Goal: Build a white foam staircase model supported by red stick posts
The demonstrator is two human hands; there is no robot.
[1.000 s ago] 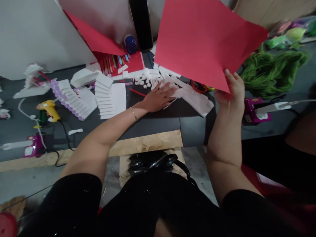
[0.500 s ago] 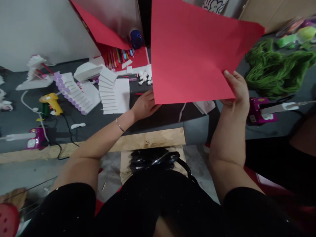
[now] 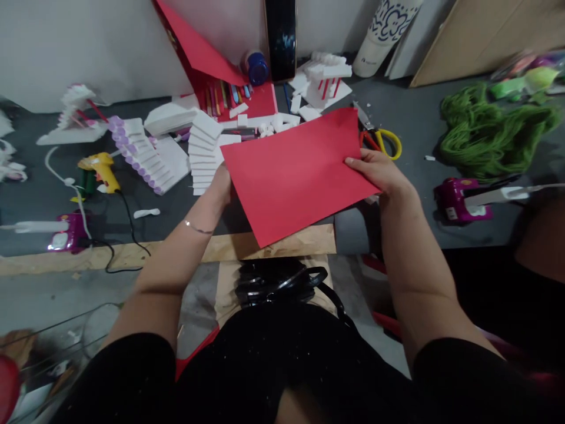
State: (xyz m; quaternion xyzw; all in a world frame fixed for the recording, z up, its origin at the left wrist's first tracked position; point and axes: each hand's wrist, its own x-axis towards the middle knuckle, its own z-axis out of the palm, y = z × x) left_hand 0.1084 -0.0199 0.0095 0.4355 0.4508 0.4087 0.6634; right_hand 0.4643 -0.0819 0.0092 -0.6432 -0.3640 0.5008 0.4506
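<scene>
A sheet of red card (image 3: 300,176) is held tilted above the front of the table. My right hand (image 3: 375,171) pinches its right edge, thumb on top and the other fingers underneath. At the sheet's left edge is my left hand (image 3: 222,184); its fingers are hidden behind the card, so I cannot tell whether they grip it. Left of that hand lies a fan of overlapping white strips (image 3: 203,159), like small steps. Yellow-and-red-handled scissors (image 3: 388,144) lie just beyond my right hand, partly covered by it and the card.
On the left are a yellow glue gun (image 3: 103,171), a purple power socket (image 3: 73,232) and a white stair model with purple edging (image 3: 136,156). At the back stand a phone (image 3: 281,41), a blue jar (image 3: 256,69) and a tumbler (image 3: 382,38). Green yarn (image 3: 494,132) lies right.
The red card has come down and toward me from a raised position, uncovering the phone, white model and scissors. My right hand moved left with it; my left hand shifted left.
</scene>
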